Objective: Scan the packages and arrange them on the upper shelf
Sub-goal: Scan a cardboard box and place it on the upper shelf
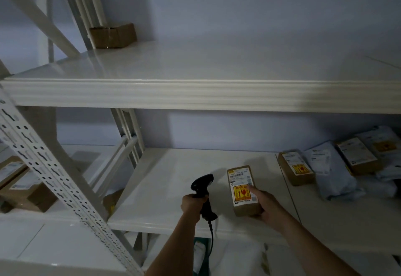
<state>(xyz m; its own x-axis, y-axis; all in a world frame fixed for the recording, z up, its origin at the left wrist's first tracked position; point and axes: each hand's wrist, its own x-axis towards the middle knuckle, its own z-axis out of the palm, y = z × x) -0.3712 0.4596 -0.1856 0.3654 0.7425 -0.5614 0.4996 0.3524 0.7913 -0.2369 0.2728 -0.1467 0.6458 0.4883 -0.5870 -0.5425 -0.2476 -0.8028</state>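
The package (244, 191), a small brown box with a white label and a yellow-red sticker, sits on the lower shelf (173, 180), near its front edge. The right hand (263, 205) is wrapped around its near right corner, index finger stretched flat over the label. Just left of the box, the left hand (193, 206) is fisted tight on the black scanner (202, 193) handle. More parcels (325, 167) pile up further right of it. One cardboard box (112, 35) sits way back on the upper shelf (195, 67).

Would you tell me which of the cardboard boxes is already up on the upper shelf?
The plain brown box at the upper shelf's back left corner; the labelled boxes all sit lower.
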